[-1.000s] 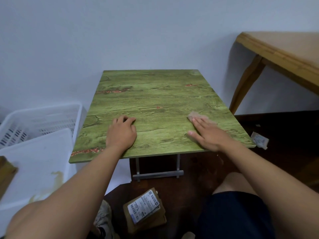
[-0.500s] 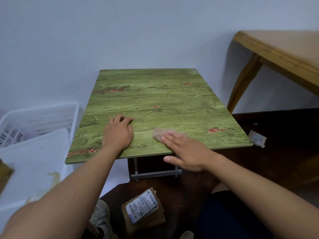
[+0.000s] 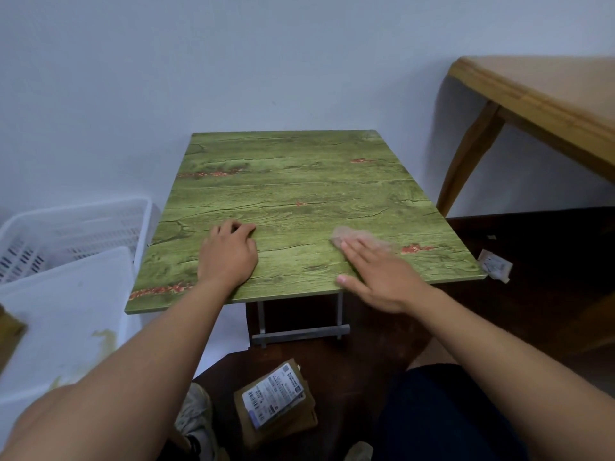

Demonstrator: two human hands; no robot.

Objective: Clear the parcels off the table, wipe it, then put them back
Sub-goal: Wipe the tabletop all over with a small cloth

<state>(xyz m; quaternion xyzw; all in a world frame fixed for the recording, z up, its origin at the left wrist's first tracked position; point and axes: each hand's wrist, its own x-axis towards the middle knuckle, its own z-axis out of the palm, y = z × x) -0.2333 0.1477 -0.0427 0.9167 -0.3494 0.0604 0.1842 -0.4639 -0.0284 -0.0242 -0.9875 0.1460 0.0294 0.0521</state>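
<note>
The small green wood-print table (image 3: 299, 181) has no parcels on its top. My left hand (image 3: 229, 254) rests palm down near its front left, fingers loosely curled, holding nothing. My right hand (image 3: 382, 274) lies flat at the front right, fingers pressing a small brownish cloth (image 3: 346, 234) against the top; the cloth is blurred with motion. A stack of brown parcels (image 3: 276, 400) with a white shipping label lies on the dark floor below the table's front edge, between my legs.
A white slatted basket (image 3: 83, 227) and a white bin (image 3: 66, 311) stand left of the table. A light wooden table (image 3: 549, 94) juts in at the upper right. A small white packet (image 3: 496, 266) lies on the floor by the right corner.
My right hand swept the cloth left toward the front edge, then back to the right. My left hand stayed in place on the table.
</note>
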